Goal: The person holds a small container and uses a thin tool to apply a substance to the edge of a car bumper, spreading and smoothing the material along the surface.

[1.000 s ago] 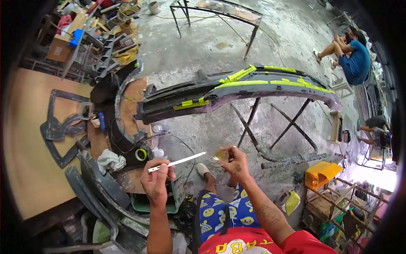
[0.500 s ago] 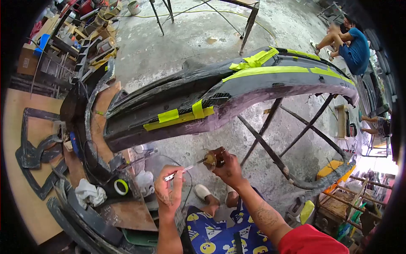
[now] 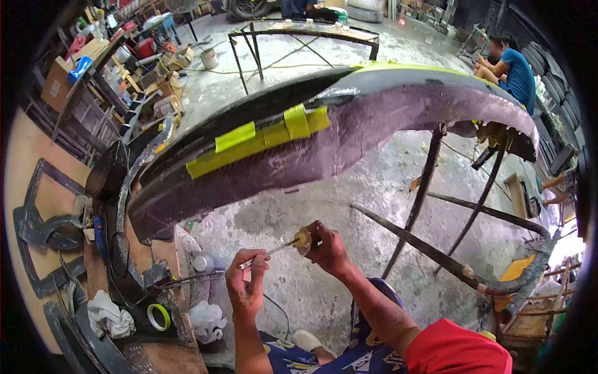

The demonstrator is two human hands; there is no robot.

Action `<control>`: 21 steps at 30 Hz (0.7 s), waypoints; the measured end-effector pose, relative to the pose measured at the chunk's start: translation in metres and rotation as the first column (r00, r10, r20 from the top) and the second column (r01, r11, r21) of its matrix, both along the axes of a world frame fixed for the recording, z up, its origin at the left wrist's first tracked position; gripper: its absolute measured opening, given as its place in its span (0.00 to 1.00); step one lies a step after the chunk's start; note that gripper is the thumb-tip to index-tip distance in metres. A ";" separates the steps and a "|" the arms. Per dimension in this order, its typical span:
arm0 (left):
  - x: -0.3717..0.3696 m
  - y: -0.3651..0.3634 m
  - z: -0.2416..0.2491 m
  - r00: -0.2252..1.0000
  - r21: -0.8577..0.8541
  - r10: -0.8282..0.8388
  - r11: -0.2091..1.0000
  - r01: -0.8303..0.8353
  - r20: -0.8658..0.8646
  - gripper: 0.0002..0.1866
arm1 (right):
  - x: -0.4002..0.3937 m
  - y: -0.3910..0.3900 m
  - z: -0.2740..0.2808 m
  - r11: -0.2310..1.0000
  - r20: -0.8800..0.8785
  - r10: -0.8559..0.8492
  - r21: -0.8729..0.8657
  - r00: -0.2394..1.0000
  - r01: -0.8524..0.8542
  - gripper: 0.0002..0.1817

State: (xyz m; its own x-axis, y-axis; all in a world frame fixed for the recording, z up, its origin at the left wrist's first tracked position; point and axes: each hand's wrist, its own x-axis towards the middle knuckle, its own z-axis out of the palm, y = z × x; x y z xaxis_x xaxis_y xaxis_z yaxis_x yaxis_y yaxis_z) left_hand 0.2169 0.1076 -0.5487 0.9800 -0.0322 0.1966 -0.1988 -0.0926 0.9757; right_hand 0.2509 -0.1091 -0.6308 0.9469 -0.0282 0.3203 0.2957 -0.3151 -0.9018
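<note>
In my left hand (image 3: pixel 247 282) is a thin tool (image 3: pixel 254 262), its narrow blade pointing right. The tip reaches a small round container (image 3: pixel 303 240) with yellowish material inside. My right hand (image 3: pixel 330 249) grips that container from its right side. Above both hands lies a long dark curved panel (image 3: pixel 374 124) on a metal stand (image 3: pixel 423 187). Yellow-green tape (image 3: pixel 258 146) is stuck along its left part, and more tape runs over its far top edge.
A roll of green tape (image 3: pixel 159 316) and a crumpled white cloth (image 3: pixel 111 315) lie at lower left, near black frame pieces (image 3: pixel 47 227). A metal table frame (image 3: pixel 305 31) stands at the back. A person in blue (image 3: pixel 518 71) sits at upper right.
The view has tilted up and moved closer to the panel, showing more of the background. Both hands keep their hold, and the tool tip remains at the container.
</note>
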 end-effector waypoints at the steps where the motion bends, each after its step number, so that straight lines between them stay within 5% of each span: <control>1: 0.000 -0.001 -0.009 0.999 -0.038 0.034 0.999 -0.035 -0.040 0.08 | 0.003 -0.002 -0.008 0.998 -0.066 0.022 0.058 0.998 -0.019 0.21; 3: 0.004 -0.006 -0.032 0.995 -0.039 0.073 0.997 -0.071 0.065 0.08 | 0.007 -0.006 -0.021 0.998 -0.042 0.024 0.052 0.999 -0.022 0.20; 8: 0.006 -0.016 -0.061 0.997 -0.122 0.045 0.991 -0.053 -0.067 0.11 | 0.002 -0.024 -0.035 0.999 0.026 0.031 0.006 0.999 -0.031 0.21; 14: -0.010 -0.026 -0.074 0.992 -0.205 0.047 0.976 -0.070 -0.117 0.12 | -0.003 -0.027 -0.045 0.990 -0.125 0.095 0.115 0.988 -0.081 0.22; 16: -0.022 -0.019 -0.077 0.994 -0.174 0.060 0.982 -0.075 -0.095 0.11 | -0.006 -0.015 -0.051 0.967 -0.201 0.157 0.232 0.967 -0.109 0.21; 21: -0.038 -0.006 -0.070 0.992 -0.082 0.124 0.989 -0.126 -0.024 0.12 | -0.007 -0.003 -0.051 0.958 -0.173 0.252 0.185 0.952 -0.220 0.21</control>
State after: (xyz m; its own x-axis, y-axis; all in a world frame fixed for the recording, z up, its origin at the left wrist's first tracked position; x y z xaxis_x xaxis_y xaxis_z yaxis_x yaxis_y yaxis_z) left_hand 0.1786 0.1018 -0.6187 0.9787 0.1067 0.1753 -0.1727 -0.0336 0.9844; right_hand 0.2442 -0.1117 -0.6823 0.9759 0.1671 0.1406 0.1590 -0.1025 -0.9819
